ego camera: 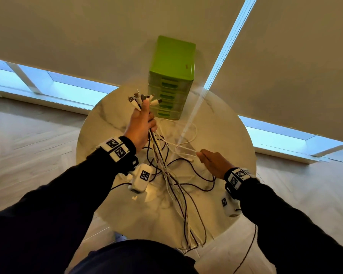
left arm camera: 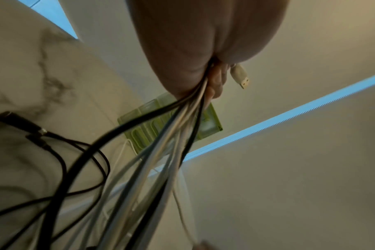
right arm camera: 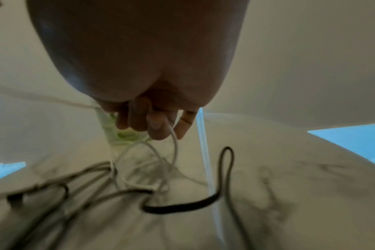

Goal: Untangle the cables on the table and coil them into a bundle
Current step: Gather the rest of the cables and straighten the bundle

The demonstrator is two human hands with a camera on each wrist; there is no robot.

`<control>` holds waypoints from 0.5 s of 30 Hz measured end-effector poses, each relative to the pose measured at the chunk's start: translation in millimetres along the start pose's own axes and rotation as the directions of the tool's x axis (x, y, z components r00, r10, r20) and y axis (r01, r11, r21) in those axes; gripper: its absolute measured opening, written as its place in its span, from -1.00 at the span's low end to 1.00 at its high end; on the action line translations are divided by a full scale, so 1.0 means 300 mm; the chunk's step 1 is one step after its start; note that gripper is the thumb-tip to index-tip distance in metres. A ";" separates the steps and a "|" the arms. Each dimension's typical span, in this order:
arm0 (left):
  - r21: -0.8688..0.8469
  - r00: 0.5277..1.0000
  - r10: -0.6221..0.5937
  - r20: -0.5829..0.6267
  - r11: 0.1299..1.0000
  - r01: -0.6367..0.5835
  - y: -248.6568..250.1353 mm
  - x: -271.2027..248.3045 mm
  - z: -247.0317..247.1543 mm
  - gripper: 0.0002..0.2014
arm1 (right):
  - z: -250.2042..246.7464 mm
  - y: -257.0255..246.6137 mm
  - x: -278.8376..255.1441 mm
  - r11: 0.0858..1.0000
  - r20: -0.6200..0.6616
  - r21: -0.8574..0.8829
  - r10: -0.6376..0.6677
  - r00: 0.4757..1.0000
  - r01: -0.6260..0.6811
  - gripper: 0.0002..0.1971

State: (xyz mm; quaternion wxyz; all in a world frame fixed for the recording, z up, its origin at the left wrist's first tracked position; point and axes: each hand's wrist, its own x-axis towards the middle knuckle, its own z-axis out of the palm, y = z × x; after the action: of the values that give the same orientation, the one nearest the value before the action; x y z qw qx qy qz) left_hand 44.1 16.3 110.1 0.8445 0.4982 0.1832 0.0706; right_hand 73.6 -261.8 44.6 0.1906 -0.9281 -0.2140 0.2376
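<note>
I see left hand (ego camera: 141, 125) at frame centre, fingers closed round bunch of cables (ego camera: 166, 171), black and white mixed; white and dark plug ends (ego camera: 142, 99) fan out above fist. Strands hang tangled over round marble desk (ego camera: 226, 135), trailing toward lower edge. Right hand (ego camera: 214, 163), centre right, fingers pinching single white cable (ego camera: 186, 149). Green drawer unit (ego camera: 171, 76) behind, upper centre.

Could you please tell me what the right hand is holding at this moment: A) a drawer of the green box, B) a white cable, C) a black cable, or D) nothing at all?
B: the right hand has its fingers curled round a white cable, while the black cables lie on the table.
</note>
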 end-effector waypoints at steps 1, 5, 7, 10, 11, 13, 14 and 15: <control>0.059 1.000 0.010 0.018 0.998 -0.011 -0.012 -0.007 0.001 -0.65 | -0.014 -0.022 0.029 1.000 -0.041 0.019 0.007 0.999 -0.006 -0.66; 0.197 0.998 -0.039 0.040 0.980 0.030 -0.055 -0.045 0.031 -0.67 | -0.076 -0.191 0.096 0.981 -0.183 0.173 -0.051 0.982 0.083 -0.61; 0.249 0.997 -0.070 0.020 0.966 0.063 -0.078 -0.057 0.040 -0.66 | -0.090 -0.288 0.094 0.958 -0.219 0.225 -0.130 0.967 0.180 -0.62; 0.356 0.992 -0.122 -0.030 0.926 0.124 -0.108 -0.054 0.043 -0.57 | -0.058 -0.386 0.085 0.918 -0.229 0.266 -0.235 0.945 0.293 -0.66; 0.393 0.988 -0.143 -0.054 0.907 0.153 -0.113 -0.049 0.043 -0.52 | -0.043 -0.402 0.086 0.908 -0.235 0.273 -0.259 0.937 0.319 -0.68; 0.393 0.981 -0.183 -0.070 0.899 0.196 -0.117 -0.036 0.039 -0.40 | -0.019 -0.419 0.087 0.893 -0.256 0.289 -0.275 0.927 0.345 -0.70; 0.369 0.980 -0.189 -0.067 0.908 0.200 -0.119 -0.030 0.034 -0.36 | -0.013 -0.422 0.084 0.888 -0.263 0.300 -0.274 0.925 0.349 -0.71; 0.342 0.982 -0.178 -0.067 0.920 0.190 -0.119 -0.027 0.030 -0.36 | -0.009 -0.423 0.078 0.885 -0.259 0.308 -0.274 0.926 0.348 -0.72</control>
State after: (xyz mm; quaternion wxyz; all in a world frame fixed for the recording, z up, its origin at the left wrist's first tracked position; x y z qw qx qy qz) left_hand 37.7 -11.1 85.0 0.7430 0.6185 0.2535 -0.0339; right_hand 54.7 -145.1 96.3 0.4092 -0.8525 -0.2941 0.1394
